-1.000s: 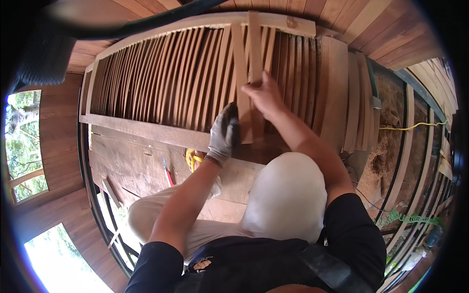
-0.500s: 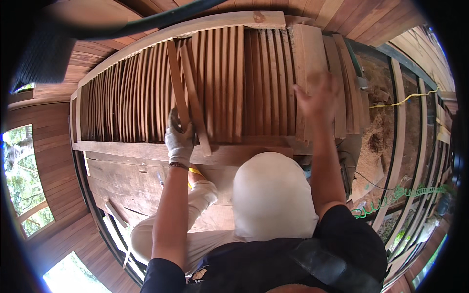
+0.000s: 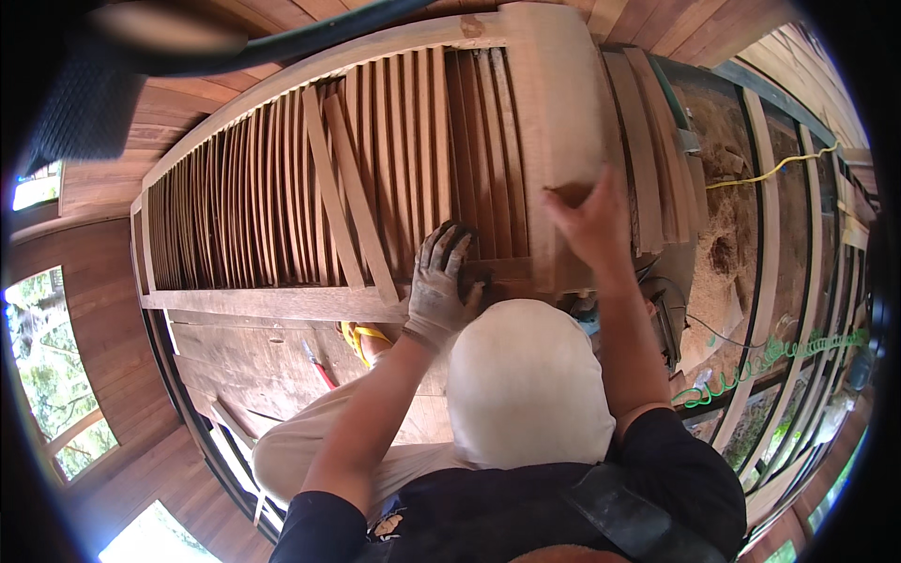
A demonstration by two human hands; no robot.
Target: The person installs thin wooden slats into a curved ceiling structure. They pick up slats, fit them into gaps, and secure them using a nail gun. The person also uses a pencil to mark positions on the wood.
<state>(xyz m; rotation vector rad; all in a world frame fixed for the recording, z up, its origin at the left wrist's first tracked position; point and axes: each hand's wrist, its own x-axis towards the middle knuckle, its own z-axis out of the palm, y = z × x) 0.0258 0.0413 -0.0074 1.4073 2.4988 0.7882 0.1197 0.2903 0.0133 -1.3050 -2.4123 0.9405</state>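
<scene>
My right hand (image 3: 601, 230), bare and somewhat blurred, grips the lower part of a wide pale wooden board (image 3: 554, 103). The board stands raised over the right part of a louvered wooden frame (image 3: 272, 302). My left hand (image 3: 439, 286) wears a stained grey glove. Its fingers stretch over the frame's lower rail, near the ends of the slats, and hold nothing that I can see. Left of that hand, two loose wooden slats lie slanted across the fixed slats: one slat (image 3: 328, 188) and, to its right, another slat (image 3: 361, 202).
Further boards (image 3: 648, 141) lie to the right of the raised board. Past them are a yellow cord (image 3: 774, 172), a coiled green hose (image 3: 751, 371) and sawdust. A red-handled tool (image 3: 324, 373) rests on the planks near my foot. My knee (image 3: 530, 385) is close below the frame.
My left hand has let go of the slanted slat and moved right along the lower rail. My right hand has taken hold of the wide board, which has shifted left and up.
</scene>
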